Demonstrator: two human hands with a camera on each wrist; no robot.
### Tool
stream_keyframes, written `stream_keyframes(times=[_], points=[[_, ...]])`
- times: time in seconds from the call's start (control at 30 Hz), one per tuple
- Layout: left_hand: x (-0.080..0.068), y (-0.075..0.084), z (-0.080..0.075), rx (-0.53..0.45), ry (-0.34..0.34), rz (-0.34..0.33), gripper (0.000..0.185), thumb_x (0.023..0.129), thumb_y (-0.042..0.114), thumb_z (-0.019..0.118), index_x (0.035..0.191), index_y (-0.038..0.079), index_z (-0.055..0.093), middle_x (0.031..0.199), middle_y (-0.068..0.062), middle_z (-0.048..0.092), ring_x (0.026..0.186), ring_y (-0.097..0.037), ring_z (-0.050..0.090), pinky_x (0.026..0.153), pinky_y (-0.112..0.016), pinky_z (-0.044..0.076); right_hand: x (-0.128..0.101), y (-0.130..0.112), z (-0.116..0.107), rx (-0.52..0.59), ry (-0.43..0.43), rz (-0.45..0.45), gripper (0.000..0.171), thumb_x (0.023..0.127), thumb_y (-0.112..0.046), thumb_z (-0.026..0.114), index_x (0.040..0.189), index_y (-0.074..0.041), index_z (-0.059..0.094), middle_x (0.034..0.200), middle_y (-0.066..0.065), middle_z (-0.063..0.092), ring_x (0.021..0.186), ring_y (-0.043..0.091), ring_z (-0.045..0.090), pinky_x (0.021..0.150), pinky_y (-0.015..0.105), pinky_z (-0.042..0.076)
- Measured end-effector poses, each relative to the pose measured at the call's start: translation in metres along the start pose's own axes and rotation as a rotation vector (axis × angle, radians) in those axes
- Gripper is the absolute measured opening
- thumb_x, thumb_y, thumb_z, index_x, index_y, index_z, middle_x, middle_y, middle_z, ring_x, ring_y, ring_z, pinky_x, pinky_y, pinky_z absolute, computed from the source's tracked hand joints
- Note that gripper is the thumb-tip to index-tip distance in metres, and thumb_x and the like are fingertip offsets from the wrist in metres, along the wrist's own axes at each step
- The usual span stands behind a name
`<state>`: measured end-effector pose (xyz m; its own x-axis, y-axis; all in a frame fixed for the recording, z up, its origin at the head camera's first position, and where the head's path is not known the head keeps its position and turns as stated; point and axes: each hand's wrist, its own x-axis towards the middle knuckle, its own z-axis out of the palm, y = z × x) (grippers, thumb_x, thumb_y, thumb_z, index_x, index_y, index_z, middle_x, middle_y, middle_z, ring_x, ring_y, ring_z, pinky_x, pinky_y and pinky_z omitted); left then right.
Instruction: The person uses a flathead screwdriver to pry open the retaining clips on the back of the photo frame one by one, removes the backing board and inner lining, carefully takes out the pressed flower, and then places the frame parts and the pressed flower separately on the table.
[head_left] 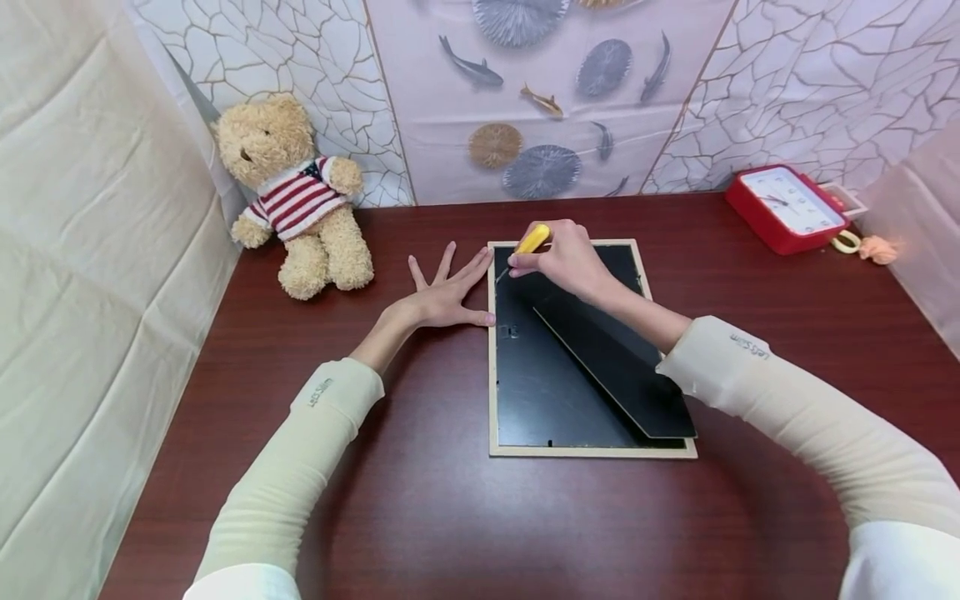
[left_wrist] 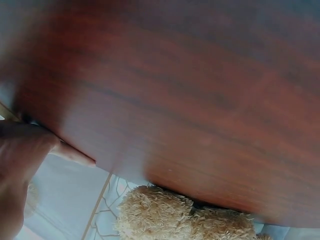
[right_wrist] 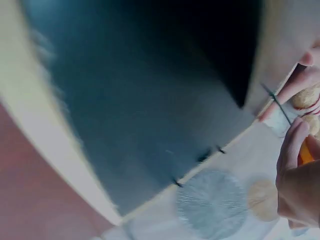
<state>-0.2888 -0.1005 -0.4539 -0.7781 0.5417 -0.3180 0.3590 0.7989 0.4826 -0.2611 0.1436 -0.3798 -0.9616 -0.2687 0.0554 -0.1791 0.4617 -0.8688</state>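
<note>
A picture frame (head_left: 492,375) with a pale wood rim lies face down, showing its black backing board (head_left: 525,408). The black easel stand (head_left: 615,367) on its back slants across the right half. My right hand (head_left: 573,260) grips the yellow handle of a screwdriver (head_left: 533,238), its thin metal shaft (right_wrist: 278,104) angled down at the upper left edge. Small dark tabs (right_wrist: 177,183) stick out along the rim in the right wrist view. With fingers spread, my left hand (head_left: 446,302) rests on the table, its thumb and index fingertip touching the frame's left rim.
On the dark reddish wood table (head_left: 420,517), a teddy bear (head_left: 300,200) in a striped sweater sits at the back left. A red clock (head_left: 787,204) stands at the back right, beside a small orange item (head_left: 877,250). Patterned cloth (head_left: 450,125) hangs behind.
</note>
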Motion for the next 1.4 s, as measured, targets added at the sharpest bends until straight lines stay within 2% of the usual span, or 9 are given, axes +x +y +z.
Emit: stream_keyframes(times=[0.2, 0.3, 0.43, 0.67, 0.8, 0.93, 1.2, 1.27, 1.4], points=[[0.000, -0.003, 0.000, 0.002, 0.006, 0.008, 0.116, 0.098, 0.067, 0.072, 0.175, 0.042, -0.010, 0.182, 0.021, -0.016, 0.160, -0.023, -0.044, 0.105, -0.071, -0.045, -0.004, 0.017, -0.005, 0.581, -0.024, 0.202, 0.009, 0.098, 0.012, 0.072, 0.101, 0.010, 0.064, 0.091, 0.011, 0.077, 0.082, 0.020, 0.084, 0.088, 0.030, 0.066], [0.000, -0.004, 0.000, 0.009, 0.012, 0.004, 0.116, 0.098, 0.067, 0.072, 0.175, 0.042, -0.010, 0.182, 0.021, -0.016, 0.161, -0.023, -0.043, 0.105, -0.072, -0.044, -0.006, 0.020, -0.005, 0.658, -0.020, 0.225, 0.008, 0.098, 0.013, 0.071, 0.102, 0.009, 0.064, 0.091, 0.012, 0.077, 0.081, 0.020, 0.084, 0.087, 0.030, 0.066], [0.000, -0.003, 0.000, 0.023, 0.011, 0.002, 0.115, 0.098, 0.068, 0.071, 0.175, 0.042, -0.010, 0.182, 0.021, -0.016, 0.161, -0.023, -0.043, 0.105, -0.073, -0.043, -0.004, 0.016, -0.004, 0.534, -0.016, 0.193, 0.008, 0.098, 0.009, 0.074, 0.101, 0.010, 0.066, 0.089, 0.010, 0.078, 0.080, 0.017, 0.084, 0.086, 0.029, 0.066], [0.001, -0.001, 0.001, 0.037, 0.016, -0.002, 0.115, 0.099, 0.067, 0.071, 0.175, 0.042, -0.011, 0.182, 0.021, -0.016, 0.161, -0.024, -0.043, 0.106, -0.075, -0.042, 0.003, -0.009, 0.004, -0.085, -0.004, -0.020, 0.009, 0.094, -0.007, 0.083, 0.093, -0.002, 0.075, 0.082, 0.008, 0.081, 0.083, 0.027, 0.083, 0.070, 0.024, 0.054], [0.002, -0.001, 0.002, 0.033, 0.017, -0.003, 0.115, 0.099, 0.066, 0.071, 0.175, 0.043, -0.012, 0.182, 0.021, -0.016, 0.161, -0.024, -0.043, 0.107, -0.075, -0.041, 0.003, -0.023, 0.011, -0.279, -0.024, -0.125, 0.012, 0.094, -0.008, 0.081, 0.088, -0.006, 0.072, 0.082, 0.009, 0.081, 0.083, 0.030, 0.081, 0.063, 0.025, 0.046], [0.002, -0.001, 0.003, 0.019, 0.017, 0.004, 0.115, 0.099, 0.066, 0.072, 0.175, 0.044, -0.011, 0.183, 0.021, -0.016, 0.161, -0.023, -0.043, 0.107, -0.075, -0.041, 0.001, -0.022, 0.011, -0.298, -0.033, -0.133, 0.012, 0.095, -0.007, 0.081, 0.089, -0.005, 0.070, 0.085, 0.011, 0.081, 0.082, 0.029, 0.080, 0.062, 0.024, 0.046], [0.000, -0.002, 0.006, 0.001, 0.018, 0.018, 0.115, 0.099, 0.066, 0.072, 0.176, 0.042, -0.010, 0.183, 0.019, -0.015, 0.161, -0.023, -0.043, 0.106, -0.074, -0.042, 0.001, 0.000, -0.001, 0.148, -0.033, 0.121, 0.010, 0.097, -0.001, 0.080, 0.098, 0.001, 0.070, 0.088, 0.010, 0.078, 0.088, 0.026, 0.085, 0.086, 0.029, 0.063], [0.000, -0.002, 0.006, 0.002, 0.017, 0.017, 0.115, 0.099, 0.066, 0.072, 0.175, 0.042, -0.010, 0.183, 0.019, -0.015, 0.161, -0.024, -0.043, 0.106, -0.075, -0.042, 0.001, 0.000, -0.001, 0.141, -0.034, 0.108, 0.010, 0.097, -0.001, 0.080, 0.098, 0.002, 0.071, 0.088, 0.010, 0.078, 0.088, 0.026, 0.085, 0.086, 0.029, 0.062], [0.001, 0.000, 0.004, 0.012, 0.023, 0.016, 0.114, 0.099, 0.066, 0.071, 0.175, 0.042, -0.010, 0.183, 0.019, -0.015, 0.161, -0.024, -0.042, 0.106, -0.075, -0.042, 0.003, -0.011, 0.004, -0.087, -0.027, -0.025, 0.010, 0.096, -0.006, 0.082, 0.096, -0.003, 0.073, 0.088, 0.012, 0.081, 0.089, 0.030, 0.084, 0.075, 0.027, 0.057]])
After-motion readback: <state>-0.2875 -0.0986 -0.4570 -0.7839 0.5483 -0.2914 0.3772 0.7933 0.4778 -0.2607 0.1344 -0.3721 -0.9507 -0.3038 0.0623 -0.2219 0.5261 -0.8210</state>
